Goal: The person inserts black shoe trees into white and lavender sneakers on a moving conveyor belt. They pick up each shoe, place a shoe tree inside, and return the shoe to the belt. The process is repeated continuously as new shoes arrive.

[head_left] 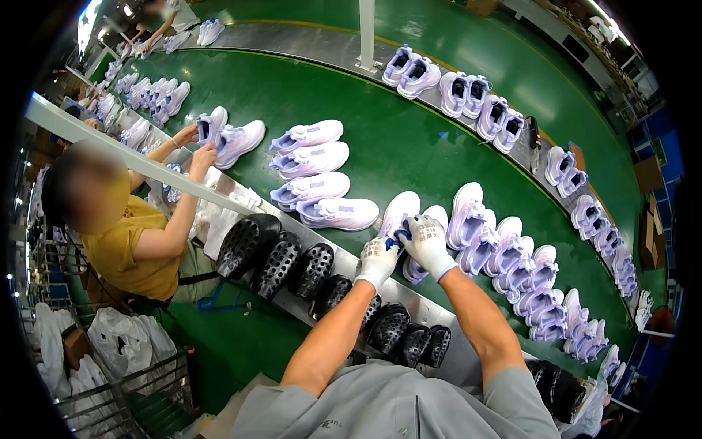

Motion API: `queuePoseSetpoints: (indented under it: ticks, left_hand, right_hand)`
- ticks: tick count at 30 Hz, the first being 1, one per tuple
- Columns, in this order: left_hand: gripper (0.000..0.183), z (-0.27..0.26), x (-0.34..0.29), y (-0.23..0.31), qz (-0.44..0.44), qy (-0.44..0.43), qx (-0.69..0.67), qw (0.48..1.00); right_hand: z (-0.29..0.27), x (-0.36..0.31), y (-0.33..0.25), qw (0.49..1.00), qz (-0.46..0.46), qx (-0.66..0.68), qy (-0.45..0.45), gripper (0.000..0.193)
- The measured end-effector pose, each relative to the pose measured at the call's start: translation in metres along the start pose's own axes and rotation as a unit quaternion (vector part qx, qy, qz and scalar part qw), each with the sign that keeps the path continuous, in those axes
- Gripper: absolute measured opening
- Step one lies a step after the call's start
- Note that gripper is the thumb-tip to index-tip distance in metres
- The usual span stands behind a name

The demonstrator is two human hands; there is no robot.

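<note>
A curved green belt with a steel rim fills the room; a white post rises behind, ceiling lights glare upper left, green floor below.

White plastic bags lower left, brown cardboard boxes far right

This is a shoe factory, on the assembly line. A long green conveyor belt carries many white sneakers in pairs. Black shoe lasts stand in a row on a metal shelf, and workers sit along the belt.
</note>
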State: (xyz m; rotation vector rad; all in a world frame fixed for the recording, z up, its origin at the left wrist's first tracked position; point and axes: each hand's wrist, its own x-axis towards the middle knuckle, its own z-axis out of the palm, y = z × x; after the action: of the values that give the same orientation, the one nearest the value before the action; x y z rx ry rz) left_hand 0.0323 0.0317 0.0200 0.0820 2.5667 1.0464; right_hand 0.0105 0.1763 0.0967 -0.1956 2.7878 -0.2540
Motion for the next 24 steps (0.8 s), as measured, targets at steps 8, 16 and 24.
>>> queuePoseSetpoints:
  ticks: [8, 16, 24]
  left_hand:
    - [0.030, 0.000, -0.001, -0.003, 0.009, 0.049, 0.035, 0.998]
    - [0.029, -0.007, 0.007, -0.006, 0.003, 0.009, 0.034, 0.999]
    - [0.027, -0.020, 0.004, -0.002, -0.007, -0.004, 0.016, 1.000]
  right_hand:
    - [-0.007, -0.003, 0.002, 0.996, -0.042, 0.056, 0.047, 0.048]
    - [-0.018, 0.017, -0.031, 0.993, 0.110, -0.004, -0.038, 0.047]
    - [-0.005, 0.003, -0.003, 0.997, -0.055, 0.011, 0.054, 0.042]
